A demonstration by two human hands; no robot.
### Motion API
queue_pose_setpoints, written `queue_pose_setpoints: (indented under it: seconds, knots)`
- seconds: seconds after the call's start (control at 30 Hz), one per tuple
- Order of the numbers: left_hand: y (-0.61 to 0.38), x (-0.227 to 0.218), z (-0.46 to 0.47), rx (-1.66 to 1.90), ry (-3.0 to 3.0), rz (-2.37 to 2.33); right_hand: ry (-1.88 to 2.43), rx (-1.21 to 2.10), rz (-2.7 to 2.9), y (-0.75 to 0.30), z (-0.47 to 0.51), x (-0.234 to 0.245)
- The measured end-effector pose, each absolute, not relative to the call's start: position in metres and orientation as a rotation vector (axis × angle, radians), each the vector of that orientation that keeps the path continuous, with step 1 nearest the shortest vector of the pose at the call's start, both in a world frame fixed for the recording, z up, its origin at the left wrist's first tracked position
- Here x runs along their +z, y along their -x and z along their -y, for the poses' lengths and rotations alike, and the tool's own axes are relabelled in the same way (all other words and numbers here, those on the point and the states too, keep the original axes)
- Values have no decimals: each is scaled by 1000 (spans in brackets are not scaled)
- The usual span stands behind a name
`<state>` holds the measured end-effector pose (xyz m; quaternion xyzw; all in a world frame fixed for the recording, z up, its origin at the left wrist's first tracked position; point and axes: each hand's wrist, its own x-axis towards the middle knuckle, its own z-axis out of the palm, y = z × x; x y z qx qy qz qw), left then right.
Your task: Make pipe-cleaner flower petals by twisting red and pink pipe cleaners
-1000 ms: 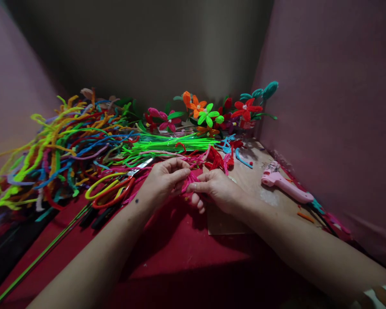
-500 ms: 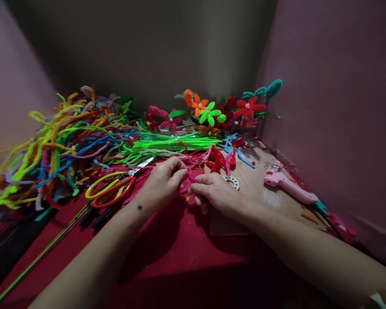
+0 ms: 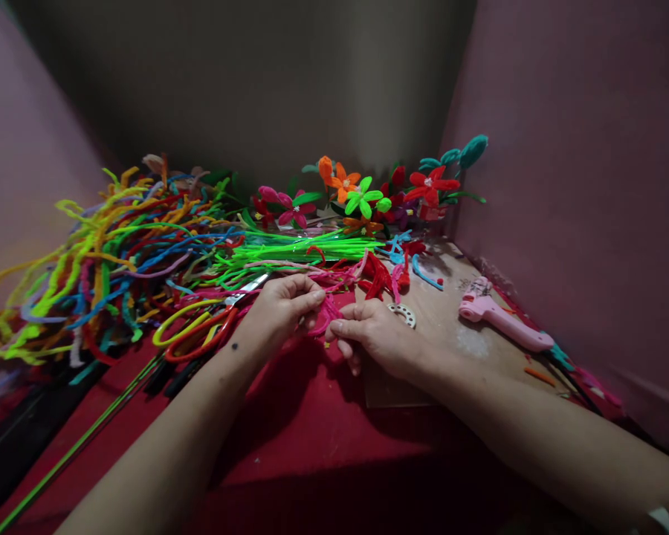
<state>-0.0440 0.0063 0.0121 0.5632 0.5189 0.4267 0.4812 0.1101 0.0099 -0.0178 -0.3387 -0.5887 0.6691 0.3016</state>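
Observation:
Between my two hands is a bent loop of pink pipe cleaner (image 3: 327, 315). My left hand (image 3: 290, 301) pinches it from the left with thumb and forefinger. From the right, my right hand (image 3: 368, 331) grips its other side between thumb and fingertips. Just left of my left hand lie scissors with yellow and orange handles (image 3: 201, 331), their blade partly behind the hand. A white ring with holes (image 3: 402, 315) rests beyond my right hand. Red pipe cleaner pieces (image 3: 377, 275) lie beyond it too.
A tangled heap of coloured pipe cleaners (image 3: 105, 260) spreads on the left. A green bundle (image 3: 312, 247) lies at the middle back, before several pipe cleaner flowers (image 3: 362, 197). A pink glue gun (image 3: 505, 319) rests on a brown board (image 3: 451, 342) at right. Walls close in both sides.
My left hand has shifted slightly and its fingers have opened a little from their curl. Both hands still hold the pink pipe cleaner. The view has moved a little.

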Motion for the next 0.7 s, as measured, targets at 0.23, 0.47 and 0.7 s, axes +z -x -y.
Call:
queue_pose_setpoints:
  seconds: [0.23, 0.47, 0.7]
  knots:
    - [48, 5, -7, 972, -1243, -1081, 805, 1839, 1510, -110, -11, -19]
    - [37, 0, -6, 1139, -1182, -1109, 786, 1836, 1460, -111, -9, -17]
    - [32, 3, -3, 1094, -1144, -1067, 730, 1883, 1439, -112, -10, -19]
